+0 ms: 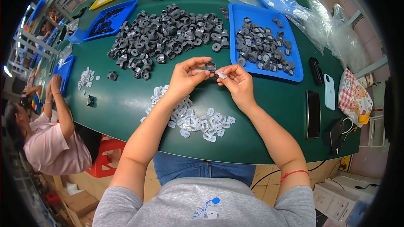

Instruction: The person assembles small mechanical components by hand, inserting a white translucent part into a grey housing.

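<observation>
Between the thumb and fingers of my left hand (188, 77) is a dark grey plastic housing (210, 67), its hollow side facing me. My right hand (238, 85) pinches a small clear plastic piece (221, 75) just right of and below the housing. Whether the two parts touch, I cannot tell. Below my hands lies a loose pile of similar clear plastic pieces (191, 120). Beyond them spreads a large heap of dark grey housings (168, 33). To the right, a blue tray (269, 75) holds several grey housings with pale inserts.
Everything lies on a green table (122, 115). At right are a dark phone (312, 113), a light blue phone (329, 92), a black case (315, 70) and a patterned pouch (355, 96). Plastic bags (303, 21) lie at the back right. A co-worker (54, 143) sits at the left.
</observation>
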A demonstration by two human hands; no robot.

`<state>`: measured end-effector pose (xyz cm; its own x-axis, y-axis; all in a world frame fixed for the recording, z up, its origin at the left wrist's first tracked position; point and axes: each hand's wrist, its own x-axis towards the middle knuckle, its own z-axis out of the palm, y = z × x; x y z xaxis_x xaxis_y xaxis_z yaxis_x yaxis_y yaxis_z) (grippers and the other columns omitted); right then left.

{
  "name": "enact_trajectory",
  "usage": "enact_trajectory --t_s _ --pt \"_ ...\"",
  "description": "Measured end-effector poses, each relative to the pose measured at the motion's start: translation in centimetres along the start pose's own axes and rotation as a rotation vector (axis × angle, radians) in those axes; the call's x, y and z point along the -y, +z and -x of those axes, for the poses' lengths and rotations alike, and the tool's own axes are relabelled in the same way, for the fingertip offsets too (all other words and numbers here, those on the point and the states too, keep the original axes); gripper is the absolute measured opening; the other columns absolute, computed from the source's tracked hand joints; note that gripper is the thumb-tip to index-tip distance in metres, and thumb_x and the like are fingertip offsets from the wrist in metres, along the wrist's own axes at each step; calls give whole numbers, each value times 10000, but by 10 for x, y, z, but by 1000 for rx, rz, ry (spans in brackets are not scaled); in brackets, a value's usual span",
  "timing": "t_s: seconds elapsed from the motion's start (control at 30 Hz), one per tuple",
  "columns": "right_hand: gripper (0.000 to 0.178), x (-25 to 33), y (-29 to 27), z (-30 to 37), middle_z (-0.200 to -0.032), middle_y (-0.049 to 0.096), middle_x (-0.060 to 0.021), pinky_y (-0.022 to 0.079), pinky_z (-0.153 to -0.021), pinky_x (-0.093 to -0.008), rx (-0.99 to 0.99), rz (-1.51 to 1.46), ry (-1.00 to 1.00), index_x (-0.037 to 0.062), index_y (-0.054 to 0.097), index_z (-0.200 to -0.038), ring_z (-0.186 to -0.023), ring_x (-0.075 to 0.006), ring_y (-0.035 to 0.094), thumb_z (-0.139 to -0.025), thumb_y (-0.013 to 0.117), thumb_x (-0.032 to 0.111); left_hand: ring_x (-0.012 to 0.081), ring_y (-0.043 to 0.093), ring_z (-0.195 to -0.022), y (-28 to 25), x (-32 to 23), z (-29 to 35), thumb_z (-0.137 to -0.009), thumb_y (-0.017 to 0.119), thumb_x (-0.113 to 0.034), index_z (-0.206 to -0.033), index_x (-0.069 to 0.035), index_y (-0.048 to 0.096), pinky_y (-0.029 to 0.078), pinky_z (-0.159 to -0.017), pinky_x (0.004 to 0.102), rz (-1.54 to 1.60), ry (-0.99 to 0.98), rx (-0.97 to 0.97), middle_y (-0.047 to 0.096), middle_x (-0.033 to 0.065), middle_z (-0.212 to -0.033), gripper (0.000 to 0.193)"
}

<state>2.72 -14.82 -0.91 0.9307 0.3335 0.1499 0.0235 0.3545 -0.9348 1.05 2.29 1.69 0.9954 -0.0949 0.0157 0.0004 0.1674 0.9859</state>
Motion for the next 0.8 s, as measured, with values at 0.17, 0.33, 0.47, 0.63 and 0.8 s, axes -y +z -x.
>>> enact_trajectory --t_s 0.17,0.33,0.47,0.63,0.8 --pt "90 -3 0 0 -865 589 -48 479 -656 -216 -16 25 -43 18 533 -867 -736 -97 569 -815 512 -53 150 620 -833 -1 2 0 -776 544 67 -1124 55 503 505 -752 232 18 9 -12 570 115 -1003 350" --pt "97 -3 -1 0 -845 585 -37 471 -643 -209 -12 28 -32 18 546 -867 -711 -92 566 -804 529 -55 157 615 -858 -1 1 0 -763 572 55 -1136 39 504 487 -753 239 2 -6 -36 595 116 -1001 379" --pt "105 -3 -1 1 -844 586 -36 463 -641 -201 -27 14 -11 7 554 -884 -716 -85 563 -796 544 -50 157 614 -860 0 1 0 -760 574 57 -1134 41 504 485 -754 238 12 -9 -41 598 118 -997 381" --pt "135 3 3 3 -864 587 -42 471 -668 -204 -28 30 -15 -10 562 -925 -741 -86 566 -795 549 -44 165 624 -850 0 3 0 -768 552 77 -1124 51 504 495 -739 223 21 2 -36 571 109 -991 360" --pt "148 4 2 3 -893 587 -48 480 -690 -212 -20 54 -35 -16 564 -948 -769 -91 568 -801 553 -30 160 623 -851 1 3 0 -767 555 73 -1120 52 506 494 -737 220 26 5 -38 572 110 -994 358"
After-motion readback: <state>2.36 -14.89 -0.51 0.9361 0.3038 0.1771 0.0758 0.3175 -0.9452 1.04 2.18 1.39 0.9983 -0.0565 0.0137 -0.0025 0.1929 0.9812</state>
